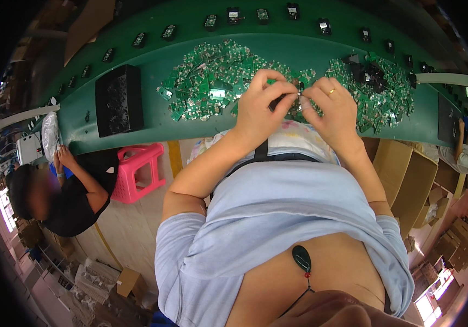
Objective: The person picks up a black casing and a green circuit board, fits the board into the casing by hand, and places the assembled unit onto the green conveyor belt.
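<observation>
My left hand (264,106) and my right hand (333,111) meet at the table's near side, fingertips almost touching. Fingers and thumb of the left hand are closed around a small black part (274,102), mostly hidden by them. The right hand, with a ring on one finger, pinches at the same spot; what lies between its tips is too small to make out. Behind and left of my hands spreads a heap of small green circuit boards (212,71). A second heap of green boards (397,101) lies to the right, with several black housings (373,76) on top.
On the green table (182,129) at left stands a black open tray (119,124) holding small dark pieces. Black units (211,22) line the green strip at the far side. A pink stool (136,174), a person in black (76,191) and cardboard boxes (394,169) flank me.
</observation>
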The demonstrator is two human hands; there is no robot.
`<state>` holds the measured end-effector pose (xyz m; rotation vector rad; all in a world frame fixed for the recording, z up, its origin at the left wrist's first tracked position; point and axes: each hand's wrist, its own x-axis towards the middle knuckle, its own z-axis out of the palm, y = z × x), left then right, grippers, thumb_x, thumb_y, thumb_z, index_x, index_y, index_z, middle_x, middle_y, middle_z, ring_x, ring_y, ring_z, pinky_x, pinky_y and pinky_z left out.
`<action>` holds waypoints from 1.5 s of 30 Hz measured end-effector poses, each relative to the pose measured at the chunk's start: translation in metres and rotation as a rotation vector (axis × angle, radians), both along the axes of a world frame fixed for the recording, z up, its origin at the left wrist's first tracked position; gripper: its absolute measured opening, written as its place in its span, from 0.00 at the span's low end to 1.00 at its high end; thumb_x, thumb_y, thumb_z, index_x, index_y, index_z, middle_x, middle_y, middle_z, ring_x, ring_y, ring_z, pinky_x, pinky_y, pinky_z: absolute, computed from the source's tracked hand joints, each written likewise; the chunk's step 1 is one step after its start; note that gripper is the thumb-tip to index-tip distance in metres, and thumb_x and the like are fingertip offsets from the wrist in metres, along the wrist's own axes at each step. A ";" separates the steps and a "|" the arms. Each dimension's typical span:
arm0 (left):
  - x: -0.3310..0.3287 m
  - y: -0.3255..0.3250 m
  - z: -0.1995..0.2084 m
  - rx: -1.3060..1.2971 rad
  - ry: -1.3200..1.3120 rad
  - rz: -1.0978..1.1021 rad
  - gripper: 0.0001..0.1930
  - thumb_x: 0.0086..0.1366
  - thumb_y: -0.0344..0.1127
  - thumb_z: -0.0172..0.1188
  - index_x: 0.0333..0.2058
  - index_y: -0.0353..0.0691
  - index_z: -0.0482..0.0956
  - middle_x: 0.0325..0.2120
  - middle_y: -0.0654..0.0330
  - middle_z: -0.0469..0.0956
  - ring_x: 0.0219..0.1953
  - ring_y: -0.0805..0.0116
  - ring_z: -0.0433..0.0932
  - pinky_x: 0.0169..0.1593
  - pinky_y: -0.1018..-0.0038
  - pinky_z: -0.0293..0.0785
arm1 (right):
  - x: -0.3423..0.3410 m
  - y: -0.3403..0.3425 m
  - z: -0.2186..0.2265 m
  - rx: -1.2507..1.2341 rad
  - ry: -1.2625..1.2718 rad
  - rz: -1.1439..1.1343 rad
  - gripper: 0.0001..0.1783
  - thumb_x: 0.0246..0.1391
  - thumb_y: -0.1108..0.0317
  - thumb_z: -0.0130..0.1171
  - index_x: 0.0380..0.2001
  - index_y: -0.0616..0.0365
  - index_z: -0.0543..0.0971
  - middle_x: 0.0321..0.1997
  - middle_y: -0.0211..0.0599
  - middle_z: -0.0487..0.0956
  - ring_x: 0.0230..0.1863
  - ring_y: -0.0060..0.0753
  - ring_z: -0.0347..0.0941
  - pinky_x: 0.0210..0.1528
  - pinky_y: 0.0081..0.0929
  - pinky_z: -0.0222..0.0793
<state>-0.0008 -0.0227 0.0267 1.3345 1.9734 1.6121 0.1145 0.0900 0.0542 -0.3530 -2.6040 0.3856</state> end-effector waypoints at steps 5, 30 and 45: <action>-0.005 0.001 -0.007 0.027 -0.195 -0.075 0.04 0.51 0.26 0.60 0.28 0.38 0.77 0.31 0.61 0.71 0.31 0.74 0.70 0.33 0.79 0.66 | 0.002 -0.003 -0.002 -0.417 0.114 -0.002 0.04 0.44 0.71 0.59 0.26 0.57 0.75 0.27 0.29 0.71 0.27 0.29 0.67 0.30 0.23 0.65; -0.003 -0.005 -0.001 -0.054 -0.168 0.042 0.10 0.54 0.29 0.60 0.36 0.37 0.74 0.32 0.63 0.72 0.26 0.81 0.69 0.24 0.86 0.64 | 0.000 0.001 0.006 -0.079 0.065 0.212 0.07 0.38 0.77 0.58 0.25 0.59 0.74 0.27 0.33 0.71 0.28 0.35 0.67 0.28 0.28 0.65; -0.004 -0.006 0.000 0.026 0.053 0.023 0.10 0.52 0.26 0.60 0.35 0.35 0.74 0.33 0.56 0.73 0.30 0.68 0.74 0.30 0.78 0.71 | -0.005 0.003 0.010 0.009 0.017 0.275 0.07 0.34 0.78 0.56 0.22 0.59 0.71 0.22 0.32 0.66 0.25 0.34 0.64 0.26 0.27 0.64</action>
